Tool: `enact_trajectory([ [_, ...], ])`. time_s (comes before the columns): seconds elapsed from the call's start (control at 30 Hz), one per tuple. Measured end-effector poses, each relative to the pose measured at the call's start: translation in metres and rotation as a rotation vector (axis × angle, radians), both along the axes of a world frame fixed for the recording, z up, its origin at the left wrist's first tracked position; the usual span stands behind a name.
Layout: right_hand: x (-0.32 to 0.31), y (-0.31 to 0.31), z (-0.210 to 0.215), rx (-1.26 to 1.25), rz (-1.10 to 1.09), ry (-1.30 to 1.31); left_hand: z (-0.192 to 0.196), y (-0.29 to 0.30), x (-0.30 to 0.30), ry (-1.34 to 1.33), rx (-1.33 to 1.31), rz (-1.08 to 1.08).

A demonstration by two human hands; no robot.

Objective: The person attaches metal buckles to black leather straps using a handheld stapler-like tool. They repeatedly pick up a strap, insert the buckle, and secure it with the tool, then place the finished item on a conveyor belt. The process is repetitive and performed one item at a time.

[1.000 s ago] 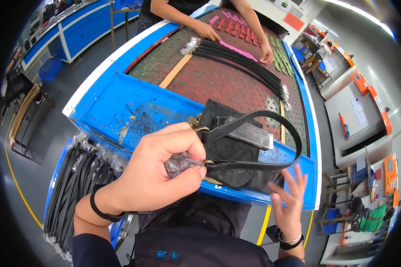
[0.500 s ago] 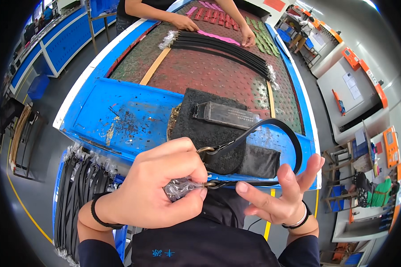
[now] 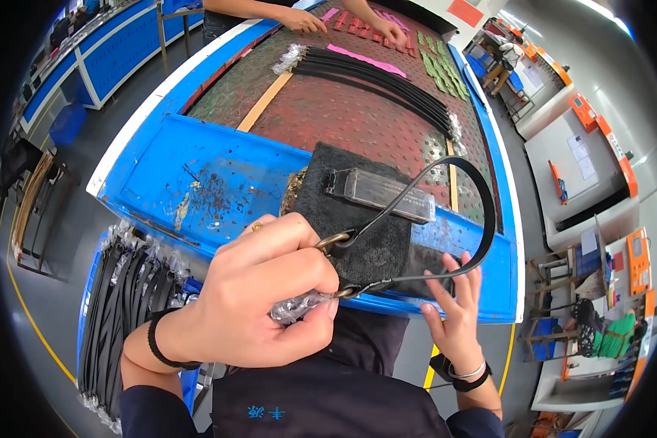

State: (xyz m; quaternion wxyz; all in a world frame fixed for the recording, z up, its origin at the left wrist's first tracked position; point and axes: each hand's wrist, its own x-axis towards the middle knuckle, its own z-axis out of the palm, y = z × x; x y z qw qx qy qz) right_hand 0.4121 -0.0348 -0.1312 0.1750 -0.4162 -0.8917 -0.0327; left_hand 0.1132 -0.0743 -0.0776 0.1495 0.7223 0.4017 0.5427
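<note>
1. One black strap [image 3: 482, 219] was in work: it looped out over the dark pad [image 3: 372, 241] at the near edge of the blue desk [image 3: 219, 175] and came back to your hands.
2. Your left hand [image 3: 259, 292] was clenched on the strap's two ends, where the brass ring [image 3: 333, 241] and a clear plastic wrapper [image 3: 296, 306] showed between your fingers.
3. Your right hand [image 3: 456, 314] was spread, fingertips under the lower run of the loop, not gripping it.
4. Judging by the wrapper at the clasp end, you had this strap only partly handled.
5. Done or waiting stock: one row of black straps [image 3: 387, 77] lay across the perforated top, another bundle [image 3: 124, 292] hung at your left; which was finished I could not tell.
6. Someone's hands [image 3: 303, 20] worked at the far end.
</note>
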Motion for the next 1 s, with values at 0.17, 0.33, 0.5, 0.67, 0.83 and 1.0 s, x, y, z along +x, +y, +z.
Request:
enact_trajectory([
  [0.17,0.000,-0.002,-0.001,-0.161,-0.066,-0.095,-0.003,0.004,-0.002,0.059,-0.013,0.046],
  [0.33,-0.009,-0.010,0.058,-0.049,0.168,0.353,-0.001,0.005,0.006,0.107,-0.021,0.007],
  [0.5,-0.038,0.000,0.085,-0.055,0.387,0.287,0.007,0.003,0.013,0.134,-0.029,-0.115],
  [0.67,-0.046,0.005,0.084,-0.098,0.491,0.227,0.011,0.001,0.016,0.096,0.013,-0.123],
  [0.83,-0.049,0.005,0.081,-0.080,0.476,0.232,0.010,0.001,0.015,0.103,-0.001,-0.139],
  [1.0,-0.048,0.006,0.084,-0.089,0.523,0.209,0.010,0.001,0.013,0.123,-0.023,-0.162],
])
